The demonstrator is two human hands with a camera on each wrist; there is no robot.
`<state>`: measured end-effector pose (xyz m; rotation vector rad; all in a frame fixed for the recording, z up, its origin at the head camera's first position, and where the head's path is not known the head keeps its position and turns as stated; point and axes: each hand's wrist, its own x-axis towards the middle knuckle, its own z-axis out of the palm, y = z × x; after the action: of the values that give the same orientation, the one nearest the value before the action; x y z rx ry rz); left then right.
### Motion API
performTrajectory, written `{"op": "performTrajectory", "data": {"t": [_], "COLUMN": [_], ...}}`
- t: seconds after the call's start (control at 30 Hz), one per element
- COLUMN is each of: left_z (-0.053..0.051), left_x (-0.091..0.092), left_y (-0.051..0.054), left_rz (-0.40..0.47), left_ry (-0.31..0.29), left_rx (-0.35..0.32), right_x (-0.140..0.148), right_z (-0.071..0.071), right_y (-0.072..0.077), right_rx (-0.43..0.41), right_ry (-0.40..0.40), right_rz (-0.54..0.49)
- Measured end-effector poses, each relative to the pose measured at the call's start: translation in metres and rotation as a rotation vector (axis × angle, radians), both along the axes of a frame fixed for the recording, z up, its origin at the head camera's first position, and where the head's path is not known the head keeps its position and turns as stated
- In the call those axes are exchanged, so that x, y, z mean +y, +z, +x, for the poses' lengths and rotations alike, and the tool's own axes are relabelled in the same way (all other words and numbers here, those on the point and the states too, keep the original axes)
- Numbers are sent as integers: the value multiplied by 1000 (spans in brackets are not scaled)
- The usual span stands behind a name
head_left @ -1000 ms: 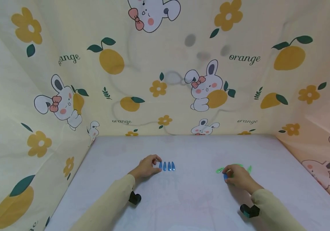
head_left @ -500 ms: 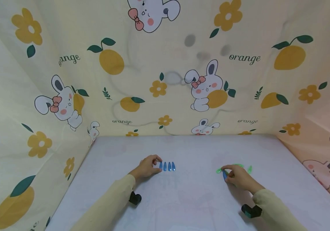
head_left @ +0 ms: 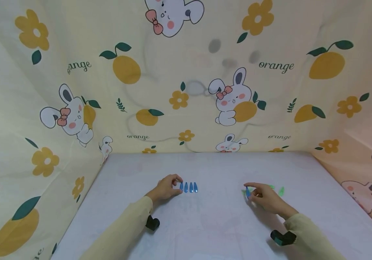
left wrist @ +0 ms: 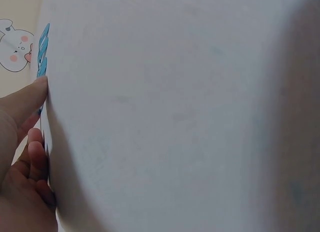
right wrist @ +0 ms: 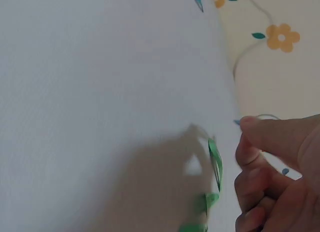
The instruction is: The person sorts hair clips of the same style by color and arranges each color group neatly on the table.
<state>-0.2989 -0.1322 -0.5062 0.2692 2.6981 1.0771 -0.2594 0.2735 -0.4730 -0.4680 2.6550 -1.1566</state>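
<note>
Several blue teardrop-shaped snap hair clips [head_left: 191, 187] stand side by side in a row on the white table. My left hand [head_left: 165, 187] has its thumb and forefinger at the two ends of the leftmost blue hair clip [head_left: 181, 186]. In the left wrist view the thumb partly covers the row of blue clips [left wrist: 43, 49]. My right hand [head_left: 267, 196] pinches another blue hair clip [head_left: 248, 192] between thumb and forefinger, over the green hair clips. Only a blue tip [right wrist: 237, 122] of it shows in the right wrist view.
Green hair clips [head_left: 281, 191] lie scattered under and behind my right hand; one green clip [right wrist: 215, 162] shows in the right wrist view. The white tabletop [head_left: 218, 224] ends at a cream curtain [head_left: 199, 119] printed with rabbits and oranges.
My right hand shifts slightly left with the blue hair clip, which comes more fully into sight between its fingertips. The left hand and the row stay still.
</note>
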Motion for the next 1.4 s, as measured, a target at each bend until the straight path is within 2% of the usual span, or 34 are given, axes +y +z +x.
{"op": "performTrajectory", "data": {"t": [0.4, 0.63, 0.93, 1.17, 1.4], "left_z": [1, 3, 2, 4, 2], "left_x": [1, 1, 1, 1, 1], "left_y": [1, 4, 2, 6, 4], "left_rz": [8, 4, 7, -1, -7], "left_ry": [24, 42, 34, 23, 23], "left_rx": [-10, -25, -19, -25, -26], "right_x": [-41, -78, -114, -134, -151], "right_z": [-21, -24, -32, -42, -48], "right_y": [-18, -14, -19, -21, -23], "right_rx": [-49, -45, -85, -62, -10], "right_ry": [14, 41, 40, 40, 51], "right_rz": [-107, -119, -134, -93, -39]}}
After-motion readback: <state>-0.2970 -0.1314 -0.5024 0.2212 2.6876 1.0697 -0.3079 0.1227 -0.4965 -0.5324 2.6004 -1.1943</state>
